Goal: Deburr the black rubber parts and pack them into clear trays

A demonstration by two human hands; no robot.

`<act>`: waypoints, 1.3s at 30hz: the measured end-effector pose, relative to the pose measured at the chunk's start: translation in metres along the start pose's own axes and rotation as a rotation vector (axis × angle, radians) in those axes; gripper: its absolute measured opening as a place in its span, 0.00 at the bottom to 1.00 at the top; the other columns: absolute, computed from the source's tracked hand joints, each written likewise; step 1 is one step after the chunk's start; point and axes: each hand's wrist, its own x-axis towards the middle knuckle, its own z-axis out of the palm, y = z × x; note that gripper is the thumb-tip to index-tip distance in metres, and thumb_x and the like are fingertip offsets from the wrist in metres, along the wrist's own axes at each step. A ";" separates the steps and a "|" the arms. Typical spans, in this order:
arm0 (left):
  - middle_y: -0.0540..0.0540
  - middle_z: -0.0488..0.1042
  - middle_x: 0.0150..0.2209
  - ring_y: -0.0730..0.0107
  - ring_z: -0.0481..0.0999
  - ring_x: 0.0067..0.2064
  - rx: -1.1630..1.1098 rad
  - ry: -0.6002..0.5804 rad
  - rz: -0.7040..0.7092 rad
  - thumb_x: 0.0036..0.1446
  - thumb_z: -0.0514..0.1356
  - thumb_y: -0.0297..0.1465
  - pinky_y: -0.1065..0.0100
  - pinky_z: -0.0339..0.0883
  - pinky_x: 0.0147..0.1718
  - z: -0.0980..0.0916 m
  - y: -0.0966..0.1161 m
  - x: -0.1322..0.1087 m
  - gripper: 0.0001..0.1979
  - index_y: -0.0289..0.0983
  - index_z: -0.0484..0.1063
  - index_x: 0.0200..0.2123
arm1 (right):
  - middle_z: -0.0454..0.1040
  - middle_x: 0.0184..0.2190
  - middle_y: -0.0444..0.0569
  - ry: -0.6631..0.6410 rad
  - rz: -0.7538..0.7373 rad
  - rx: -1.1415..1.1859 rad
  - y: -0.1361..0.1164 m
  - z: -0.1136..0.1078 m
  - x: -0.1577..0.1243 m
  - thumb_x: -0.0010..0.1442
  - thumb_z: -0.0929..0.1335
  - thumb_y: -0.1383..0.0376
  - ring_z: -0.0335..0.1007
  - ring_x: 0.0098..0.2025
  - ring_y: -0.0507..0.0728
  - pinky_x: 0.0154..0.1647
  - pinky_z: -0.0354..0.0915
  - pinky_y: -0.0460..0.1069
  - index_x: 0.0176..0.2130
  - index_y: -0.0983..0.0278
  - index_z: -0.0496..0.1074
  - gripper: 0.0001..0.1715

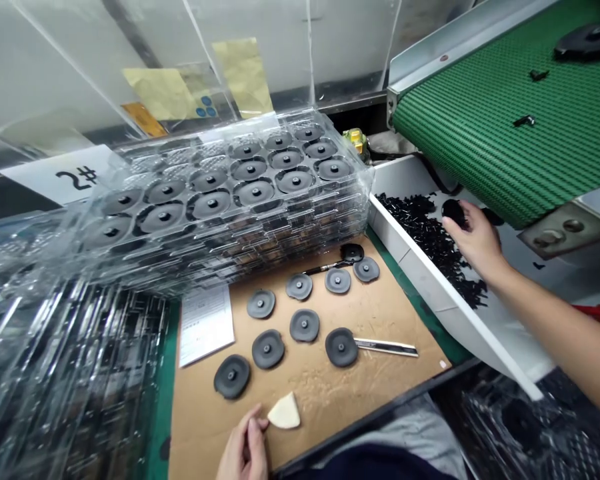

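Note:
My left hand (245, 448) is at the front of the brown board, its closed fingertips at the left corner of a cream wedge-shaped pad (285, 412). On the right, above the white bin, my right hand (476, 241) grips a black round part (453, 212) between thumb and fingers. Several dark grey discs with a central stud, such as this front one (232, 376), lie spread over the board. One grey disc (341, 347) touches a slim box-cutter knife (387, 347). A black pen-like tool (325, 267) rests behind them, beside a glossy black piece (352, 252).
Stacked clear trays (220, 247) holding grey discs stand behind the board (380, 393). More clear trays (70, 373) are at left. Small black pieces (420, 227) fill part of the white bin (430, 303). A green conveyor belt (500, 127) overhangs the bin. A printed sheet (207, 325) lies left.

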 end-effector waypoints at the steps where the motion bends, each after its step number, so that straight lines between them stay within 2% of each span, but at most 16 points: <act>1: 0.44 0.77 0.34 0.59 0.77 0.36 -0.036 -0.001 -0.014 0.55 0.55 0.44 0.61 0.70 0.42 0.000 0.004 -0.001 0.19 0.37 0.73 0.42 | 0.62 0.59 0.59 0.019 -0.063 0.025 -0.014 -0.013 -0.015 0.60 0.62 0.53 0.63 0.55 0.59 0.55 0.59 0.52 0.62 0.67 0.56 0.36; 4: 0.46 0.75 0.30 0.66 0.74 0.30 -0.220 0.014 -0.086 0.54 0.58 0.44 0.67 0.71 0.34 -0.003 0.019 0.000 0.18 0.36 0.73 0.40 | 0.61 0.59 0.51 -0.004 -0.245 0.182 -0.056 -0.048 -0.069 0.56 0.66 0.55 0.57 0.59 0.61 0.62 0.52 0.55 0.60 0.60 0.60 0.34; 6: 0.48 0.73 0.28 0.70 0.71 0.27 -0.380 0.021 -0.153 0.54 0.59 0.43 0.71 0.69 0.27 -0.008 0.030 0.000 0.17 0.36 0.73 0.39 | 0.63 0.58 0.50 -0.229 -0.208 0.506 -0.083 -0.062 -0.107 0.57 0.65 0.55 0.64 0.52 0.61 0.59 0.56 0.57 0.58 0.57 0.63 0.30; 10: 0.48 0.74 0.32 0.75 0.68 0.25 -0.514 -0.064 -0.154 0.57 0.56 0.42 0.74 0.66 0.23 -0.023 0.059 -0.008 0.16 0.37 0.71 0.42 | 0.71 0.48 0.56 -1.033 0.309 1.175 -0.129 -0.055 -0.176 0.64 0.56 0.52 0.67 0.31 0.53 0.40 0.66 0.53 0.52 0.63 0.67 0.26; 12: 0.45 0.76 0.37 0.78 0.66 0.22 -0.566 -0.192 -0.138 0.57 0.57 0.41 0.74 0.65 0.22 -0.032 0.077 -0.016 0.16 0.36 0.72 0.43 | 0.73 0.44 0.59 -1.374 0.583 1.344 -0.148 -0.042 -0.207 0.64 0.54 0.49 0.64 0.26 0.50 0.32 0.63 0.49 0.50 0.66 0.68 0.30; 14: 0.41 0.76 0.43 0.82 0.65 0.20 -0.699 -0.404 -0.122 0.58 0.56 0.41 0.75 0.61 0.19 -0.042 0.093 -0.022 0.17 0.37 0.72 0.45 | 0.74 0.41 0.59 -1.603 0.782 1.434 -0.163 -0.030 -0.234 0.64 0.54 0.47 0.63 0.24 0.48 0.29 0.60 0.46 0.49 0.67 0.67 0.32; 17: 0.38 0.74 0.47 0.87 0.61 0.16 -0.911 -0.731 -0.138 0.56 0.58 0.42 0.78 0.51 0.13 -0.058 0.105 -0.027 0.20 0.37 0.71 0.49 | 0.75 0.39 0.57 -1.778 0.934 1.459 -0.176 -0.022 -0.265 0.63 0.56 0.45 0.64 0.25 0.47 0.30 0.59 0.44 0.49 0.66 0.66 0.31; 20: 0.41 0.77 0.39 0.87 0.61 0.14 -0.967 -0.986 -0.195 0.51 0.64 0.40 0.80 0.48 0.11 -0.074 0.098 -0.031 0.24 0.37 0.70 0.50 | 0.75 0.39 0.60 -1.925 0.963 1.426 -0.184 -0.022 -0.282 0.63 0.57 0.44 0.64 0.25 0.47 0.29 0.59 0.43 0.49 0.68 0.67 0.33; 23: 0.44 0.76 0.33 0.83 0.65 0.15 -0.991 -1.173 -0.266 0.48 0.66 0.37 0.80 0.53 0.11 -0.084 0.082 -0.036 0.28 0.37 0.68 0.52 | 0.75 0.39 0.61 -2.096 0.952 1.357 -0.191 -0.022 -0.292 0.63 0.57 0.45 0.64 0.23 0.46 0.28 0.60 0.43 0.51 0.70 0.65 0.34; 26: 0.45 0.75 0.34 0.82 0.67 0.16 -1.074 -1.269 -0.297 0.44 0.69 0.36 0.80 0.55 0.13 -0.088 0.066 -0.045 0.35 0.38 0.64 0.55 | 0.75 0.37 0.60 -2.218 0.968 1.221 -0.198 -0.018 -0.303 0.63 0.54 0.43 0.63 0.22 0.45 0.27 0.62 0.42 0.51 0.72 0.65 0.37; 28: 0.43 0.75 0.36 0.79 0.70 0.21 -1.135 -1.263 -0.310 0.40 0.70 0.36 0.79 0.60 0.17 -0.088 0.058 -0.052 0.37 0.39 0.64 0.56 | 0.75 0.35 0.59 -2.264 0.907 1.071 -0.200 -0.012 -0.308 0.62 0.50 0.40 0.63 0.20 0.45 0.25 0.63 0.42 0.50 0.72 0.65 0.43; 30: 0.40 0.74 0.43 0.71 0.76 0.32 -1.213 -1.167 -0.336 0.38 0.71 0.38 0.75 0.68 0.29 -0.088 0.051 -0.059 0.39 0.38 0.65 0.55 | 0.75 0.33 0.57 -2.190 0.598 0.870 -0.199 -0.003 -0.306 0.61 0.45 0.39 0.66 0.20 0.48 0.20 0.63 0.44 0.50 0.71 0.66 0.46; 32: 0.38 0.72 0.49 0.60 0.75 0.46 -1.329 -1.003 -0.361 0.40 0.70 0.41 0.68 0.68 0.42 -0.089 0.044 -0.066 0.40 0.38 0.63 0.57 | 0.75 0.33 0.56 -1.849 0.123 0.631 -0.195 0.010 -0.299 0.63 0.47 0.42 0.69 0.22 0.52 0.20 0.65 0.46 0.51 0.69 0.67 0.42; 34: 0.39 0.70 0.52 0.53 0.70 0.54 -1.465 -0.810 -0.398 0.44 0.68 0.43 0.60 0.65 0.49 -0.089 0.036 -0.069 0.40 0.41 0.58 0.59 | 0.73 0.41 0.57 -1.415 -0.197 0.454 -0.192 0.027 -0.289 0.65 0.53 0.48 0.73 0.31 0.55 0.31 0.71 0.51 0.54 0.65 0.66 0.32; 36: 0.41 0.68 0.54 0.50 0.68 0.56 -1.549 -0.653 -0.454 0.49 0.65 0.42 0.54 0.63 0.52 -0.088 0.028 -0.068 0.39 0.47 0.52 0.61 | 0.65 0.53 0.58 -1.157 -0.304 0.369 -0.190 0.047 -0.284 0.62 0.61 0.54 0.70 0.46 0.60 0.48 0.66 0.58 0.56 0.61 0.64 0.26; 39: 0.45 0.67 0.56 0.52 0.68 0.56 -1.592 -0.468 -0.540 0.54 0.62 0.38 0.53 0.59 0.56 -0.083 0.019 -0.063 0.36 0.53 0.48 0.62 | 0.56 0.60 0.56 -1.034 -0.375 0.330 -0.190 0.072 -0.288 0.58 0.66 0.61 0.56 0.59 0.66 0.60 0.53 0.63 0.53 0.60 0.67 0.23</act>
